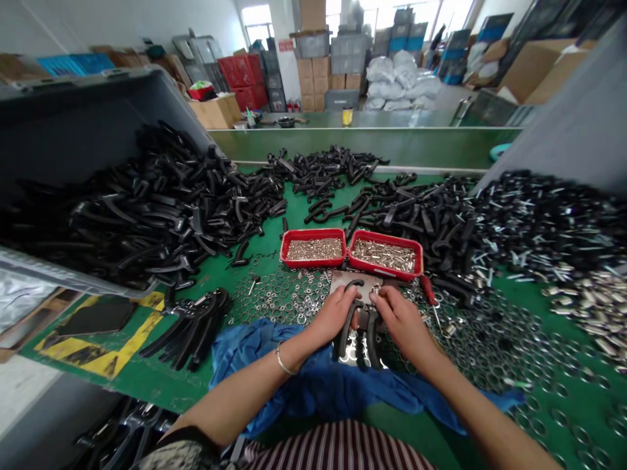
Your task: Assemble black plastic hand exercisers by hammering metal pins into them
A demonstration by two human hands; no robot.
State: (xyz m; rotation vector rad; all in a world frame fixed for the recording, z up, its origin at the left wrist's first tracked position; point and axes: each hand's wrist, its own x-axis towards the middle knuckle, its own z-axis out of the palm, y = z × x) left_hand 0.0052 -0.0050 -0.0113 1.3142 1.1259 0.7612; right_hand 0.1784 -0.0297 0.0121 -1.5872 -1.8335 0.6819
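Note:
My left hand (336, 314), with a bracelet at its wrist, is closed round a black curved handle piece (347, 329) in front of a metal plate (340, 281). To its right, my right hand (399, 320) has thumb and forefinger pinched together at a small shiny part (376, 288), too small to make out, near the plate's right side. More black curved handles (373, 339) lie between the hands, their ends toward my body. Just beyond the plate stand two red trays, one with tiny metal parts (313, 249), the other with small pins (385, 254).
Black parts spill from a grey bin (166, 98) at left; a black handle stack (196, 326) lies nearby. Metal rings (490, 346) spread at right, beside a red-handled screwdriver (428, 289). A blue cloth (313, 391) lies along the near edge. Black pieces (548, 215) heap at far right.

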